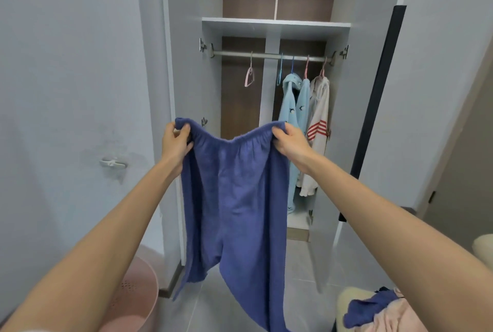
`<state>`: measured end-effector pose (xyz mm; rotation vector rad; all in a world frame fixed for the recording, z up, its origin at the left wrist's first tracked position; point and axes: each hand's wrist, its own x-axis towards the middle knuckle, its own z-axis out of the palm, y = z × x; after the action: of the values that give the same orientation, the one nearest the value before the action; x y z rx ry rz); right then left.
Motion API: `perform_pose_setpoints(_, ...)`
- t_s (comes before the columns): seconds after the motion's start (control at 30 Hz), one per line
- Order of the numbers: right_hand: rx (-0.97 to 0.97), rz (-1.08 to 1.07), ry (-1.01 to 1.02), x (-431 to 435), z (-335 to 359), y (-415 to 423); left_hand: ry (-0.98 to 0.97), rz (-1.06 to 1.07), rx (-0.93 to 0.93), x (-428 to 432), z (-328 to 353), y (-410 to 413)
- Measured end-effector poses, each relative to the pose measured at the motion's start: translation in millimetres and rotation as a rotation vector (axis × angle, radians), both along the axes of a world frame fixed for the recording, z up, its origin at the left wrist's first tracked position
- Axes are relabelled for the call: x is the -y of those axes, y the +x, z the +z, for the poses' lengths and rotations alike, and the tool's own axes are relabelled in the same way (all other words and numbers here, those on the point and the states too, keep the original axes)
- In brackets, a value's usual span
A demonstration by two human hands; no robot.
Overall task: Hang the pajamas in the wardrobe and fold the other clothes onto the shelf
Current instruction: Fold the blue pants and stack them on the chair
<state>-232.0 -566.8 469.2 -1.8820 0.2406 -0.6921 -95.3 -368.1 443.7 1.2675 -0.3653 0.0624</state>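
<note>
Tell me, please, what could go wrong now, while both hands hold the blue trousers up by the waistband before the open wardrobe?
1. The blue trousers hang long, one leg leaving the bottom of the view, so they may drag on the floor.
2. The left hand and right hand both grip the waistband; reaching for the empty pink hanger frees one side, and the trousers could slip.

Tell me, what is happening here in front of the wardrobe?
A person holds up blue trousers by the waistband, the left hand and the right hand each gripping one end, in front of the open wardrobe. A light blue garment and a white garment with red stripes hang on the rail, an empty pink hanger further left. More clothes lie at lower right.
</note>
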Motion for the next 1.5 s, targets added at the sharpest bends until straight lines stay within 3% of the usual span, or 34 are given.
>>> perform_pose_setpoints(0.2, 0.208, -0.090, -0.004, -15.7, 22.2, 10.8, -0.031, 0.025, 0.015, -7.6, -7.4, 0.3)
perform_pose_setpoints(0.33, -0.027, -0.111, -0.029, -8.8, -21.9, 10.0, 0.073, 0.027, 0.025, -11.3, -19.7, -1.6)
perform_pose_setpoints(0.53, -0.062, -0.289, 0.003, 3.1, -31.5, 0.0, 0.185, 0.119, 0.041, -14.8, -33.4, -3.4)
perform_pose_setpoints(0.63, -0.246, -0.417, -0.269, 12.8, -36.6, -9.8, 0.326, 0.255, 0.090, -15.4, -30.8, -1.6)
perform_pose_setpoints(0.7, -0.288, -0.484, -0.348, 14.9, -40.3, -14.2, 0.438, 0.314, 0.111, -14.1, -32.1, -3.2)
perform_pose_setpoints(1.1, -0.134, -0.258, -0.008, -4.7, -23.2, -15.2, 0.428, -0.075, -0.021, 8.4, -15.2, -30.1)
perform_pose_setpoints(1.2, -0.135, -0.314, 0.041, -3.1, -21.1, -16.8, 0.432, -0.069, -0.072, 14.3, -15.5, -33.1)
perform_pose_setpoints(1.37, -0.052, -0.425, 0.369, 17.8, -33.9, -30.6, 0.382, -0.028, -0.266, 1.4, -29.6, -26.4)
perform_pose_setpoints(1.5, -0.105, -0.383, 0.193, 18.4, -43.1, -32.1, 0.307, -0.125, -0.194, 1.9, -38.3, -31.3)
